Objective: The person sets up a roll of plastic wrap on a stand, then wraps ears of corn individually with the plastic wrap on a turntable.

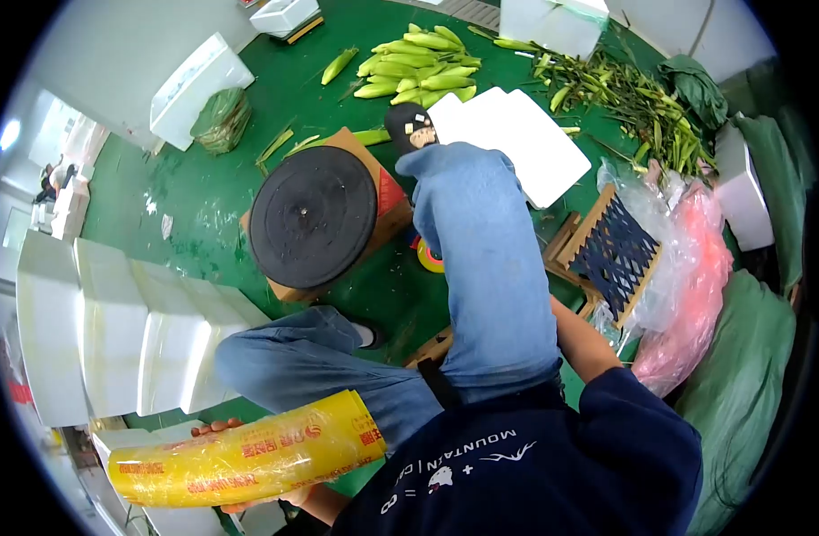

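Observation:
A yellow roll of cling film with red print lies across the lower left, in front of my lap. My left hand is closed around it from beneath, with fingertips showing past its upper edge. My right forearm reaches down beside my right thigh, and the hand itself is hidden behind the leg. Nearest to that arm is a small wooden folding stool with a dark woven seat, lying tilted. Before my knees, a round black turntable rests on a cardboard box.
Corn ears are piled ahead on the green floor, near white foam sheets. Husk scraps lie to the right. White foam boxes stand at left. Pink plastic and green sacks line the right side.

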Action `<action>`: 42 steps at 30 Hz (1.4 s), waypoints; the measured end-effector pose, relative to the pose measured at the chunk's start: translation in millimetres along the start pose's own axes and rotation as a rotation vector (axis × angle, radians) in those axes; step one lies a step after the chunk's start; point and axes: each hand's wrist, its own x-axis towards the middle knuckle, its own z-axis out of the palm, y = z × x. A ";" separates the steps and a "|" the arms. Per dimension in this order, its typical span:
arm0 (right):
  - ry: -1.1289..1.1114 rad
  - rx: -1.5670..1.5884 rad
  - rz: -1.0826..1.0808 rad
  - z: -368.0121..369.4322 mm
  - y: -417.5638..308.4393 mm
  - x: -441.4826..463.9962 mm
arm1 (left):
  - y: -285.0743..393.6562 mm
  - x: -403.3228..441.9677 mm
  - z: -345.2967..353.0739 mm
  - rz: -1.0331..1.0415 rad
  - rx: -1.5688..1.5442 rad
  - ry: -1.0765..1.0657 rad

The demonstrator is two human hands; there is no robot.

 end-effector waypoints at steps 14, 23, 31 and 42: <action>0.358 0.601 0.332 -2.8 -76.6 250.6 | 13.3 268.0 -33.7 -0.171 1.072 0.082; 1.071 0.912 -0.224 -76.0 -86.8 178.3 | -25.3 464.5 -26.5 -1.532 2.477 -1.622; 1.066 0.508 -0.046 -121.6 -5.2 161.1 | -54.1 457.3 29.9 -1.737 2.591 -1.468; 0.332 0.110 -0.297 123.6 -46.8 170.9 | -151.1 89.0 13.9 -0.371 0.396 0.276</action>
